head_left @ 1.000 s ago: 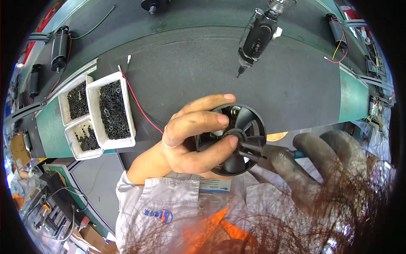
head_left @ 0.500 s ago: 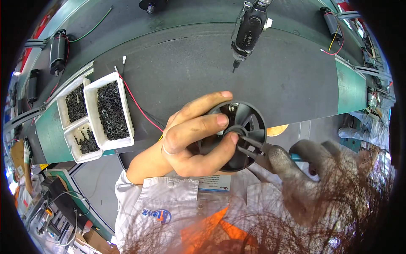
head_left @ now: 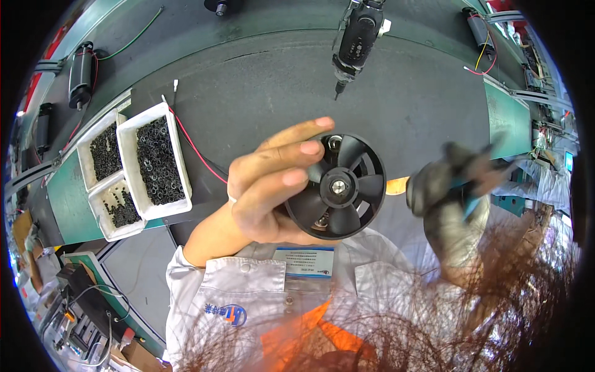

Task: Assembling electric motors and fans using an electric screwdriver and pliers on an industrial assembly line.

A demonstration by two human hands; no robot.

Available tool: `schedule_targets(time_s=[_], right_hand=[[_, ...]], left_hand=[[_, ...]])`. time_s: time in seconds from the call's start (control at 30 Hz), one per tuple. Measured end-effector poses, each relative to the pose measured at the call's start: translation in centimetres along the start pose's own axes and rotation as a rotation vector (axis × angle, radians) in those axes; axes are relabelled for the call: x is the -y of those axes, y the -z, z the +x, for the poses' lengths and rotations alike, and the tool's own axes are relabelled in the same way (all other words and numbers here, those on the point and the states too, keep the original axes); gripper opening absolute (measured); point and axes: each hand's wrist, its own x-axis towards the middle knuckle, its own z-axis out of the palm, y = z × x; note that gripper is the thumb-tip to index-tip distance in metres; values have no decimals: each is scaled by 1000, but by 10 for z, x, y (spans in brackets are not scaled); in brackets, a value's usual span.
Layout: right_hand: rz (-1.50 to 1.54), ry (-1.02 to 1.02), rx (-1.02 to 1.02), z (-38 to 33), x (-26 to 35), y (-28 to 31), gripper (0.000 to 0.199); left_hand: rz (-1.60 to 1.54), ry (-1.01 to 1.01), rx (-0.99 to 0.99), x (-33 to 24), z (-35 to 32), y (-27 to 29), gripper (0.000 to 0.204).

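Observation:
My left hand (head_left: pixel 263 192) is closed round the rim of a round black fan (head_left: pixel 372 186), its blades and a shiny metal shaft end in the hub facing up. The fan is held above the near edge of the bench. My right hand (head_left: pixel 440 198), in a dark grey glove, is off to the right, apart from the fan. In it is a pair of pliers with teal handles (head_left: pixel 471 206); their dark jaws are blurred by motion. A red wire (head_left: pixel 193 142) and a black one run from behind my left hand onto the bench.
White trays (head_left: pixel 185 197) of small black rings and tiny black parts stand at the left. A black power screwdriver (head_left: pixel 358 43) hangs bit-down beyond the fan. Black cylindrical motors (head_left: pixel 81 77) with wires lie at the far left and far right (head_left: pixel 478 28).
My right hand has drawn the pliers away from the fan's hub to the right. The hub and shaft are now uncovered. My left hand's fingers have shifted back toward the fan's rim.

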Motion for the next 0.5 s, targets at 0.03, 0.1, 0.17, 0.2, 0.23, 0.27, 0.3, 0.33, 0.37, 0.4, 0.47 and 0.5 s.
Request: schedule_targets(time_s=[0.03,0.1,0.17,0.2,0.23,0.27,0.3,0.33,0.37,0.4,0.47,0.5], right_hand=[[108,49,39,16,0,1,26],[191,231,-17,24,29,-12,21],[191,279,59,37,25,-19,16],[122,250,127,39,18,-20,15],[52,222,194,40,10,-20,14],[-33,195,242,37,4,-22,14],[-117,168,290,36,-1,-26,14],[5,200,300,42,-5,-35,14],[127,235,335,49,-10,-47,14],[251,263,371,53,-16,-58,14],[290,358,290,49,-21,-69,15],[311,405,248,47,-22,-71,16]], left_hand=[[28,26,42,-4,2,6,88],[-61,34,68,-1,8,1,85],[-37,17,41,2,2,4,82],[-33,2,27,3,0,4,80],[-33,-16,16,6,-1,5,78],[-54,-15,22,7,0,5,76],[-75,-14,28,8,0,4,75],[-91,-19,18,10,2,0,75],[-97,-34,-1,11,0,-2,74],[-104,-48,-20,11,-1,-3,74],[-113,-19,16,7,-2,-1,74],[-128,-17,14,8,-4,0,74]])
